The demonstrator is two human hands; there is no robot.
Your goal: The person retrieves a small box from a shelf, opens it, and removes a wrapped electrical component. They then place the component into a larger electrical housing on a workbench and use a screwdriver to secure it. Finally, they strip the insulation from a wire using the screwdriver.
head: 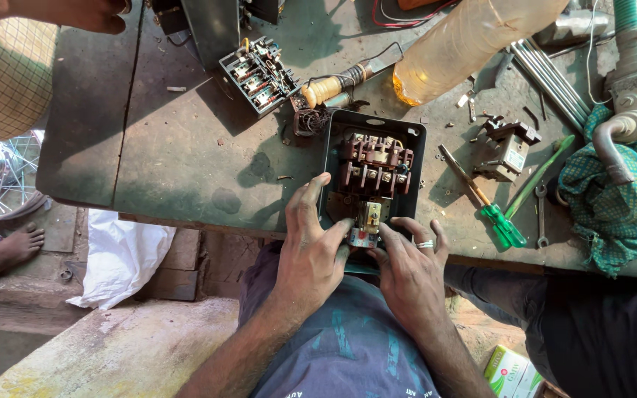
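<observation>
Both your hands, left [311, 254] and right [409, 269], pinch the relay [364, 225] (probably) in the box [372, 177] at the table's [178, 158] near edge.

Black starter box [331, 158], green-handled screwdriver [502, 225], teal checked cloth [617, 195], amber plastic bottle [466, 44], white sack [123, 254].
</observation>
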